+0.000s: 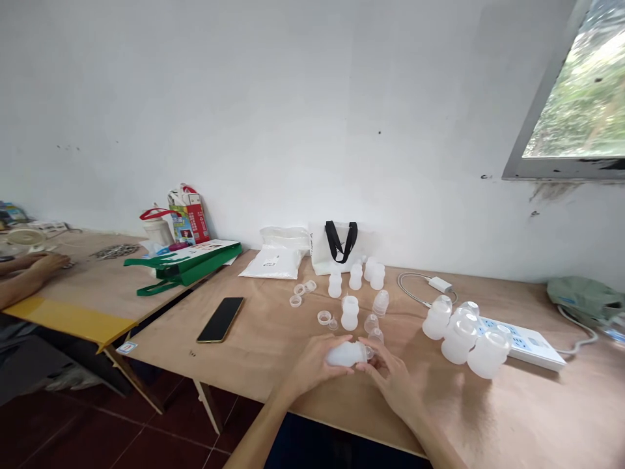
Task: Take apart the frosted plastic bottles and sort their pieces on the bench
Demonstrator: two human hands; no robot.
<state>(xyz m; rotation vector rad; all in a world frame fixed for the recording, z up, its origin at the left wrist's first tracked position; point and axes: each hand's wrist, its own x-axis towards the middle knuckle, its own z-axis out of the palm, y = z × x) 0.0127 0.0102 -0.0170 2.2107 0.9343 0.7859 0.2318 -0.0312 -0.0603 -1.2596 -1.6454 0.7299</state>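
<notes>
My left hand (315, 361) is wrapped round the body of a white, translucent baby bottle (344, 354), held on its side just above the table's front edge. My right hand (390, 378) grips the bottle's top end, where a ring and a teat partly show between the fingers. Just beyond stands an open bottle body (349, 315). Beside it lie a screw ring (324, 318) and a loose teat (333, 324). Transparent caps (381, 302) rest to the right of it. Several capped bottles (460, 337) are grouped at the right.
More bottle bodies (356, 277) stand near a white bag (319, 251). A phone (221, 320), loose rings (295, 301) and a plastic packet (273, 262) lie leftward. A power strip (525, 344) and cable (403, 286) are rightward. Another person's hands (46, 262) are at the left table.
</notes>
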